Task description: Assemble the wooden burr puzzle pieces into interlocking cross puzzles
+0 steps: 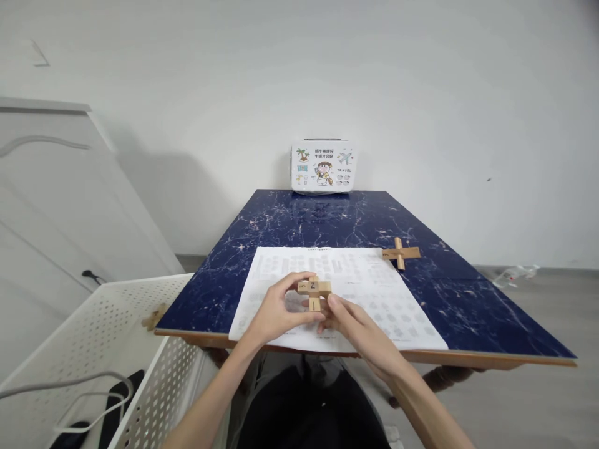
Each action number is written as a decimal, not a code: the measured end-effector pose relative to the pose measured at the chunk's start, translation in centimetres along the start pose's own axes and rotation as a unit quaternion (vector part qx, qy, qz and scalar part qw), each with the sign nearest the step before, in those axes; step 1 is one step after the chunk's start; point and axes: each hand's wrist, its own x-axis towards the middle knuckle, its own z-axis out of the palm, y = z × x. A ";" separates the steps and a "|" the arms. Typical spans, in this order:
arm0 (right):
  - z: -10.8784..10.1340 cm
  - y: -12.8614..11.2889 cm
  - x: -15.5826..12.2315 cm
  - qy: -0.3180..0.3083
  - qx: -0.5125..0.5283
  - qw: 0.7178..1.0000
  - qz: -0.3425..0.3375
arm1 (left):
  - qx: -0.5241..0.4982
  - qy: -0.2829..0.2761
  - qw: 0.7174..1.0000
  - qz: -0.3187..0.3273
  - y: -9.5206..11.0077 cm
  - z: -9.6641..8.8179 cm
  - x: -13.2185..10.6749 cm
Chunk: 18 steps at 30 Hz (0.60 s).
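Between my two hands is a wooden burr puzzle point(314, 288) made of crossed bars, with the figures 1, 2 and 3 on its faces. My left hand point(276, 310) grips it from the left, index finger on the upper end and thumb near the lower end. From the right, my right hand point(349, 319) pinches it with the thumb at the right bar; its other fingers are partly hidden behind and below. Under both hands lies a printed instruction sheet point(271, 268). A second wooden piece, a cross of bars point(400, 253), rests at the sheet's upper right corner.
The blue marbled table point(224, 274) has a wooden front edge close to my body. A white cartoon-printed case point(322, 166) stands at the back against the wall. On the left is a white perforated basket point(159, 374) holding cables and dark objects, beside a white cabinet point(56, 206).
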 end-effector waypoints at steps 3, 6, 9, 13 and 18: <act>0.0 -0.2 0.4 0.021 0.033 0.999 0.029 | 0.022 -0.008 1.000 0.016 0.2 0.1 -0.1; 0.1 0.3 0.9 0.036 0.006 0.999 0.033 | 0.024 -0.011 0.999 0.026 0.2 0.1 -0.2; 0.0 0.6 1.0 0.055 -0.062 0.997 0.005 | 0.018 -0.008 0.999 0.031 0.1 0.0 -0.2; -0.4 -0.1 0.9 0.104 -0.264 0.956 -0.074 | 0.017 -0.006 0.999 0.035 -0.1 -0.1 -0.1; -0.4 -0.2 1.3 0.123 -0.285 0.949 -0.053 | 0.044 -0.006 0.998 0.050 0.1 0.0 -0.2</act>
